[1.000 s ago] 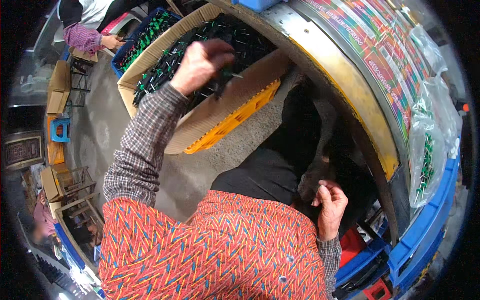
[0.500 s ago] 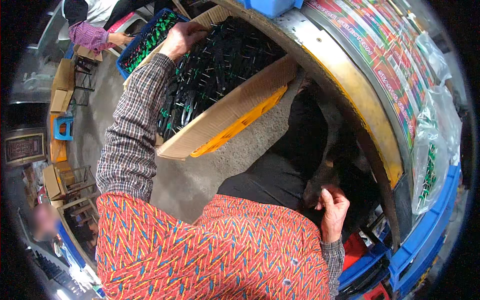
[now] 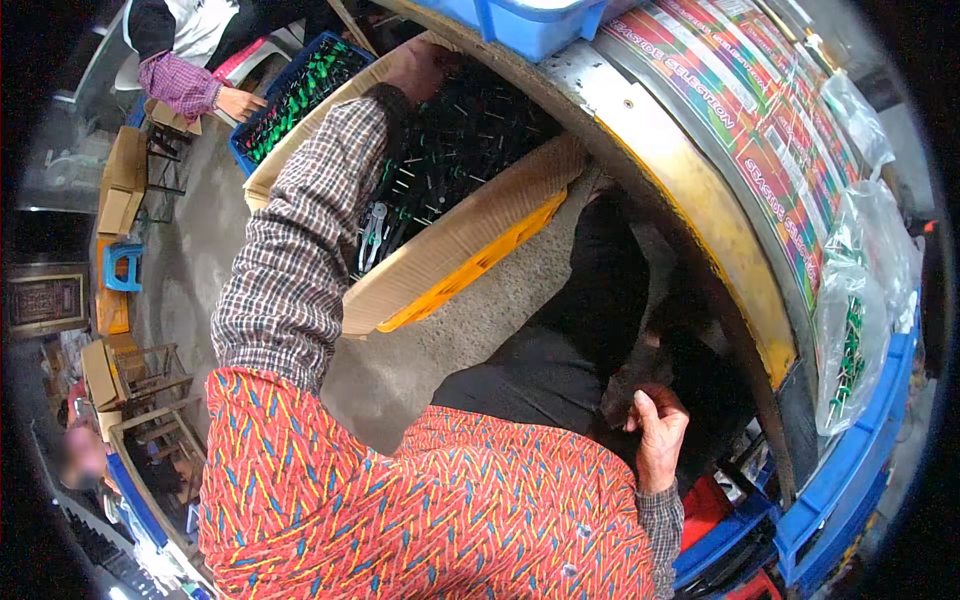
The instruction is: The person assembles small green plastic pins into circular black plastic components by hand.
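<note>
A cardboard box [image 3: 470,225] in a yellow crate [image 3: 480,262] holds a heap of small black parts [image 3: 470,130], with thin pale pins and some green bits among them. My left hand [image 3: 420,72] reaches down into its far end, dim in shadow, its fingers hidden among the parts. Near the box's close corner lies a grey metal piece [image 3: 373,228]. My right hand [image 3: 660,435] is raised beside my right thigh. Its fingers are curled and the thumb presses against them; anything between them is too small or hidden to make out.
A metal-edged workbench [image 3: 690,190] curves along the right, with printed cartons [image 3: 720,110], a blue bin [image 3: 545,25] and a clear bag [image 3: 850,330] of green parts. Beyond the box, a person's hand [image 3: 240,102] is by a blue crate [image 3: 300,100] of green-and-black parts.
My left hand has moved from the box's left edge deeper into the far part of the heap. The grey metal piece now shows. My right hand stays beside the thigh.
</note>
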Demonstrator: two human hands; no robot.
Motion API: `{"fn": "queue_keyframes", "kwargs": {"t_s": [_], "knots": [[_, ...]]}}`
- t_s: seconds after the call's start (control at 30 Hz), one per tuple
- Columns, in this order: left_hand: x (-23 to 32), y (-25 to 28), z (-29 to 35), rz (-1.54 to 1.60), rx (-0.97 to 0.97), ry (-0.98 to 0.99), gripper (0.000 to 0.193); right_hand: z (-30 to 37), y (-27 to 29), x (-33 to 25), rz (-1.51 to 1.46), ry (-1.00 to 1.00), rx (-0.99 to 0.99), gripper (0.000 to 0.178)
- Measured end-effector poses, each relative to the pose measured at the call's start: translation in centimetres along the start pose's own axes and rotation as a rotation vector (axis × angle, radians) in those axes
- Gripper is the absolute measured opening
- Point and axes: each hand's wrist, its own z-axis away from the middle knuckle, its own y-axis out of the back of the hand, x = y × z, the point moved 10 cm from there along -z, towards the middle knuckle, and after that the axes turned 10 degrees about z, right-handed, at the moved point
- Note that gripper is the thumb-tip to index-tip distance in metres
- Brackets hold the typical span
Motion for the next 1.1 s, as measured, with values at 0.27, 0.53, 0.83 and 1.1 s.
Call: {"fn": "queue_keyframes", "kwargs": {"t_s": [0.27, 0.53, 0.83, 1.1], "knots": [[3.3, 2.4, 3.9, -0.218, 0.204, -0.246, 0.021, -0.6, 0.1, 0.0, 0.041, -0.012, -0.012, 0.012], [4.3, 5.3, 5.9, -0.11, 0.316, -0.203, 0.023, -0.9, -0.2, 0.0, 0.022, 0.01, -0.035, 0.012], [16.9, 14.1, 9.8, -0.001, 0.743, -0.607, 0.018, -1.1, -0.5, 0.3, 0.11, 0.015, -0.079, 0.015], [20.8, 9.7, 0.0, -0.265, 0.125, -0.463, 0.02, -1.3, -0.6, 0.2, 0.051, 0.001, -0.059, 0.012]]}}
